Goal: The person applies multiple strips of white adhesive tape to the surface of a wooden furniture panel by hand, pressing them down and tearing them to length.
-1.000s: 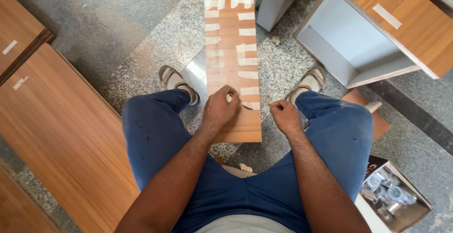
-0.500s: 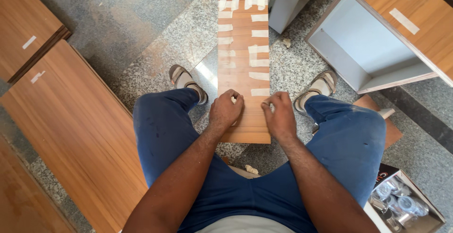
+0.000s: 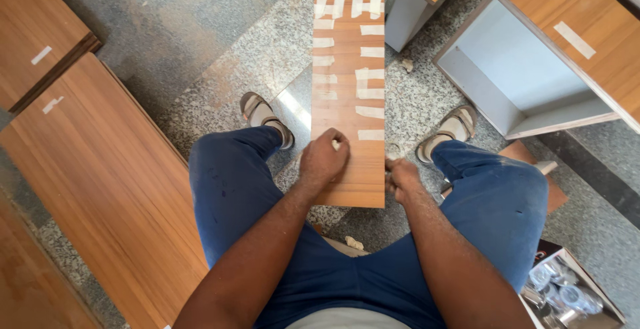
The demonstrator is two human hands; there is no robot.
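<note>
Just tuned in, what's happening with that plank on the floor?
A seated person has a narrow wooden plank lying on the stone floor between their feet. It carries many strips of pale tape. The left hand rests on the plank's near end, fingers at a tape piece. The right hand is closed beside the plank's right edge. Larger boards lie alongside.

left hand (image 3: 325,162): covers part of plank (image 3: 349,102); fingertips hidden
right hand (image 3: 402,179): curled, grip unclear
box (image 3: 567,289): cut by frame edge; contents too small to tell
cabinet (image 3: 533,69): cropped top right
</note>
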